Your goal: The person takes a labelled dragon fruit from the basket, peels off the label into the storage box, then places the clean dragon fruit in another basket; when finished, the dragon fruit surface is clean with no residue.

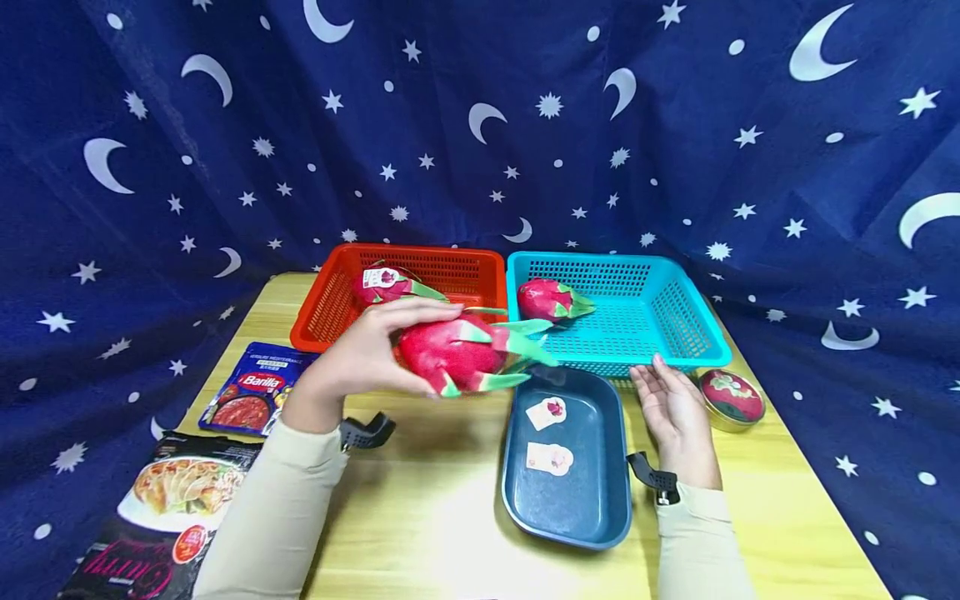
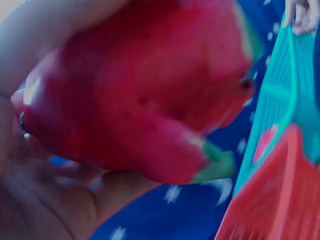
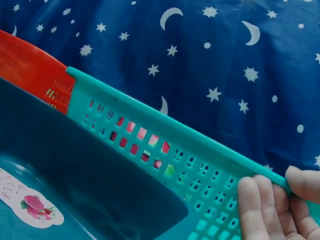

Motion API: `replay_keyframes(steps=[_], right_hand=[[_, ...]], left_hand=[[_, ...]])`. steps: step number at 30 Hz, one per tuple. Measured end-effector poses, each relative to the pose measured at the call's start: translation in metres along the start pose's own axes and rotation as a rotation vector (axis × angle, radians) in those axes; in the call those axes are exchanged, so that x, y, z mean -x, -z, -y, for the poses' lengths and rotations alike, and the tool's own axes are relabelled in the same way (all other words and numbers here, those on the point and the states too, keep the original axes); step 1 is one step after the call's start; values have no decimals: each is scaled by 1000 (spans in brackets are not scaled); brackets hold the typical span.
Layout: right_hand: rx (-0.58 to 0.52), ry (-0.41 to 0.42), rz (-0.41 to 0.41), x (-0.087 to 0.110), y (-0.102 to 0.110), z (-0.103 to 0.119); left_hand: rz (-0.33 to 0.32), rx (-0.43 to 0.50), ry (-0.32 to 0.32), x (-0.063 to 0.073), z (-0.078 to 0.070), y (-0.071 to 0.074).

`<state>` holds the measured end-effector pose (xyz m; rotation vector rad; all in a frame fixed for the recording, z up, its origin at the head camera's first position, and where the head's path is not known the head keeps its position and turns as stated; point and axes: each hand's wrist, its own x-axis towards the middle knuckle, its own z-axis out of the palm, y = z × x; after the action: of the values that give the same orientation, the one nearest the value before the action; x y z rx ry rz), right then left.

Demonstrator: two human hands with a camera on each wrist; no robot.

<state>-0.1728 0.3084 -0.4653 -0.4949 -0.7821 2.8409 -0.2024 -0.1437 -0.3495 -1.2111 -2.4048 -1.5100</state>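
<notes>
In the head view my left hand (image 1: 378, 350) grips a pink dragon fruit (image 1: 453, 354) with green-tipped scales, holding it in the air in front of the baskets. Its flesh-pink skin (image 2: 140, 90) fills much of the left wrist view, slightly blurred. My right hand (image 1: 675, 408) is at the front right of the turquoise basket (image 1: 615, 364); its fingers (image 3: 270, 205) lie against the outer wall near the rim. One dragon fruit (image 1: 551, 300) lies in the turquoise basket. Another, bearing a white label, is the dragon fruit (image 1: 386, 283) in the red basket (image 1: 330, 292).
A dark blue tray (image 1: 570, 508) holding two labels (image 1: 550, 458) stands in front of the turquoise basket. Right of my right hand is a round tin (image 1: 731, 398). At the left lie a blue Barilla pouch (image 1: 255, 392) and a black food packet (image 1: 180, 492). A starry blue cloth (image 1: 465, 125) hangs behind.
</notes>
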Motion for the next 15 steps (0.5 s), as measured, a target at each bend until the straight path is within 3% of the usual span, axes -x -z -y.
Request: replay_keyframes(steps=[4, 9, 12, 15], right_hand=[[-8, 11, 28, 0, 4, 4], [-6, 35, 52, -1, 8, 5], [11, 46, 68, -1, 8, 4], [34, 46, 73, -1, 7, 2]], left_hand=[[35, 42, -43, -72, 8, -40], [67, 37, 35, -151, 31, -104], [122, -24, 91, -179, 50, -133], [208, -85, 128, -192, 70, -151]])
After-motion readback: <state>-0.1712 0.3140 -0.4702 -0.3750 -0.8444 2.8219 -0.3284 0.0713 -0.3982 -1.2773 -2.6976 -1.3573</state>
